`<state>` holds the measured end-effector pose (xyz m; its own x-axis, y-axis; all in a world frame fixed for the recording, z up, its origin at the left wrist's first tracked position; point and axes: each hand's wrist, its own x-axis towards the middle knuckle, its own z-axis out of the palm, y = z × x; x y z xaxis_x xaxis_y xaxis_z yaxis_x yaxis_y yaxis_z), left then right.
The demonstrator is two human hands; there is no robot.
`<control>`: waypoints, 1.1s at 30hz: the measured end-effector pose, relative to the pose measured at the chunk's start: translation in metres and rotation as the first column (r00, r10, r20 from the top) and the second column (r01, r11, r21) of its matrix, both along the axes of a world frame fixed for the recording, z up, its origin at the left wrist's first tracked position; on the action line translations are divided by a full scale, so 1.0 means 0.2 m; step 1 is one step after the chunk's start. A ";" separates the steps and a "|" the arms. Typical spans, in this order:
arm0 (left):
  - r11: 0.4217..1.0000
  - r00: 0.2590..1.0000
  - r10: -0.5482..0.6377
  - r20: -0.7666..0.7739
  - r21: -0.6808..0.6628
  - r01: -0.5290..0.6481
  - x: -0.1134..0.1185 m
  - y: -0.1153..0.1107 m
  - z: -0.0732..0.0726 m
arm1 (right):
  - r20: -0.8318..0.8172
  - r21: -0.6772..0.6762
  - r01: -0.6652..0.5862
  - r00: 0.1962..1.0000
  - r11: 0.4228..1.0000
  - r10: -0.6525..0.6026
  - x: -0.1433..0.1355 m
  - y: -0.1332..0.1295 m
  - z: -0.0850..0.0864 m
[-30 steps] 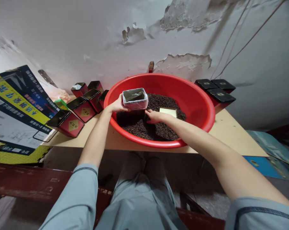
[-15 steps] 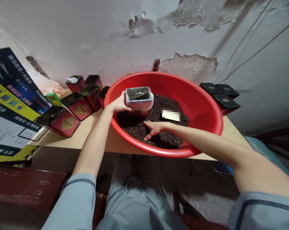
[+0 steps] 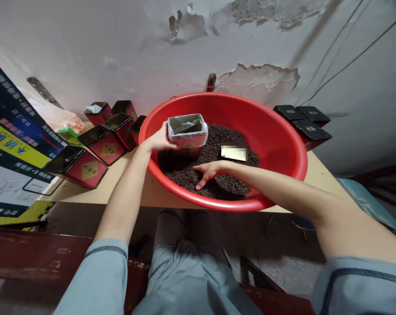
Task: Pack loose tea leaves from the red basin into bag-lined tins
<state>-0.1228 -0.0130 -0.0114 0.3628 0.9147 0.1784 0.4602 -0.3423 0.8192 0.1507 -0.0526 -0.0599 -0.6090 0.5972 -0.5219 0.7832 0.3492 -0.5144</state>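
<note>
A big red basin (image 3: 283, 153) stands on a pale table and holds dark loose leaves (image 3: 231, 135). My left hand (image 3: 161, 138) grips the side of a rectangular tin (image 3: 188, 135) over the left part of the basin. The tin is upright, with a clear plastic liner folded over its rim. My right hand (image 3: 209, 171) rests on the dark leaves just right of and below the tin, thumb and a finger apart, other fingers partly hidden. A pale yellow card (image 3: 234, 153), partly blurred out, lies on the leaves beyond my right wrist.
Several open red and black tins (image 3: 108, 146) stand left of the basin, beside a green packet (image 3: 68, 133) and a large printed box (image 3: 17, 144). Several black-topped tins (image 3: 311, 130) are at the right. Behind is a peeling wall. The table's front edge (image 3: 119, 202) lies near my legs.
The whole view has shifted slightly. My right hand has moved a little among the leaves. My left hand still holds the tin in about the same place.
</note>
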 end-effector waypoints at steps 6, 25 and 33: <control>1.000 1.000 -0.019 -0.016 0.014 0.019 0.00 0.00 0.00 | 0.011 0.122 -0.095 0.996 0.988 0.094 -0.01 0.06 0.04; 0.999 0.998 -0.036 0.059 0.005 0.035 0.00 0.02 -0.03 | -0.304 0.597 0.138 0.951 0.790 0.064 0.26 0.46 0.79; 0.999 0.999 -0.014 0.031 -0.029 0.015 0.03 -0.02 -0.02 | -0.545 0.523 0.223 0.829 0.823 0.121 -0.23 0.48 0.80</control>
